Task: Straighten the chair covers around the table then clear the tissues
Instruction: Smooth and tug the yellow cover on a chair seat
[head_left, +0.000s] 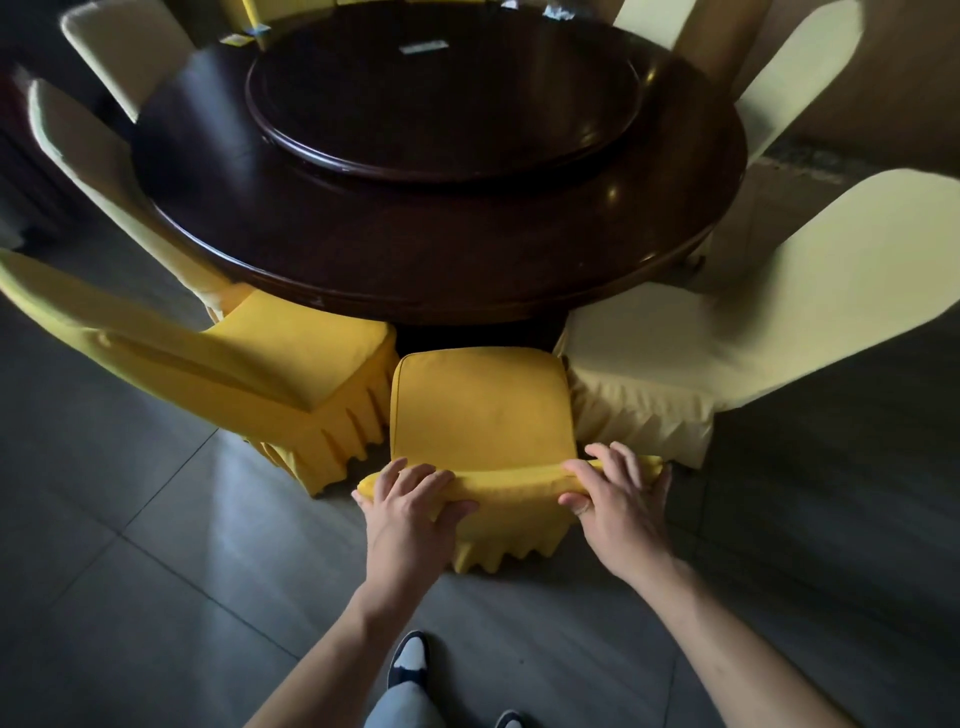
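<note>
the yellow chair cover (483, 410) is a soft, matte fabric stretched over a chair pushed in at the near edge of the round table (441, 249), its seat a rounded square with piped edges and its skirt hanging in stiff pleats. both hands sit on the padded top of the chair back: the left hand (410, 506) curls its fingers over the rim with the thumb pressed to the back face, and the right hand (618, 493) grips the other end, thumb underneath and fingers spread over the top. on the left stands another yellow covered chair (280, 364) with the same pleated skirt; on the right a pale cream covered chair (675, 364), and more cream backs ring the far side. the table is dark, glossy wood with a raised round turntable (441, 98) at its centre. small blurred pale items lie near the far edge; what they are cannot be told. the floor (156, 545) is large grey tiles.
</note>
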